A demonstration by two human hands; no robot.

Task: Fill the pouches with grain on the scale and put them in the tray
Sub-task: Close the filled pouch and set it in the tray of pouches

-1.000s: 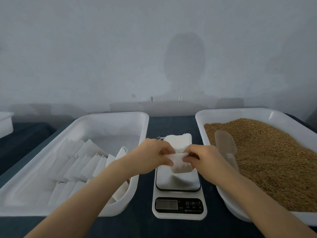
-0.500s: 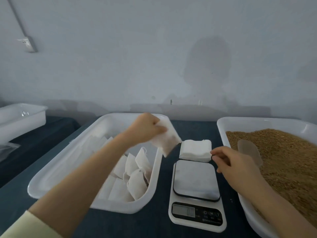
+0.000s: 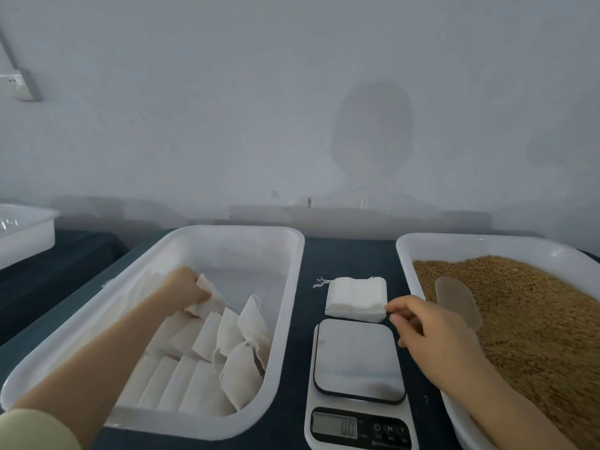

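My left hand is inside the white tray on the left and grips a filled white pouch, held low among several filled pouches lined up there. The scale stands in the middle with its steel plate bare. Behind it lies a stack of empty pouches. My right hand hovers over the scale's far right corner, with thumb and forefinger touching the stack's near right corner. The grain fills the right tray, with a translucent scoop lying in it.
Another white tray sits at the far left on a separate dark surface. A grey wall runs close behind the table, with a socket at upper left. Dark tablecloth shows between the trays.
My left hand carried the filled pouch from above the scale leftwards and down into the tray. My right hand let go of it and moved to the corner of the empty pouch stack.
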